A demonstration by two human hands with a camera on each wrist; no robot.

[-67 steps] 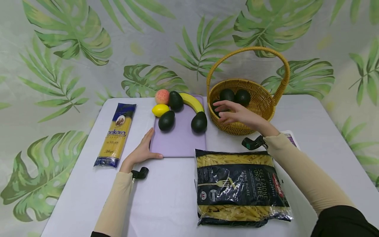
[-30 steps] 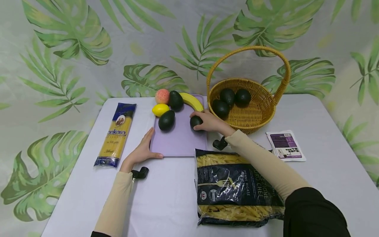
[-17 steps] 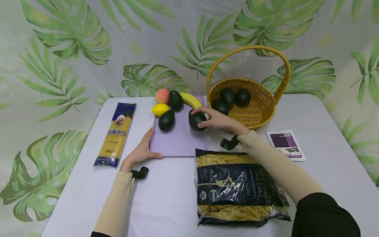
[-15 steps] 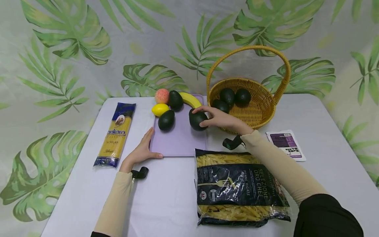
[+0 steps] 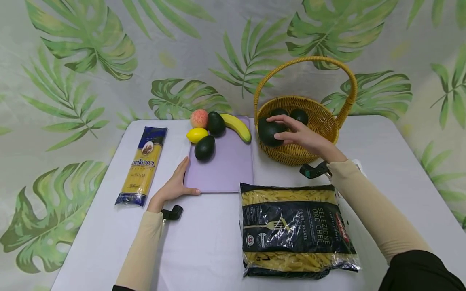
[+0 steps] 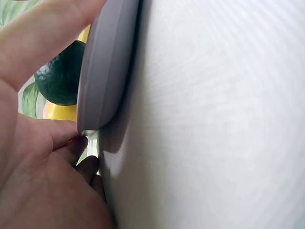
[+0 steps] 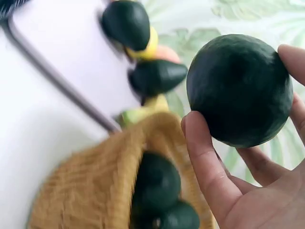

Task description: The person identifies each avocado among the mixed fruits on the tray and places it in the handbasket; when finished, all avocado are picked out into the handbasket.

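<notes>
My right hand [image 5: 303, 139] pinches a dark green, rounded avocado [image 5: 269, 134] between thumb and fingers, over the left side of the golden woven basket [image 5: 287, 157]; half a second ago it was at the right edge of the lilac rectangular tray [image 5: 233, 178]. The curved yellow banana's [image 5: 237, 127] lower end now shows. My left hand [image 5: 174, 186], thumb and fingers spread, still touches the tray's near-left corner.
</notes>
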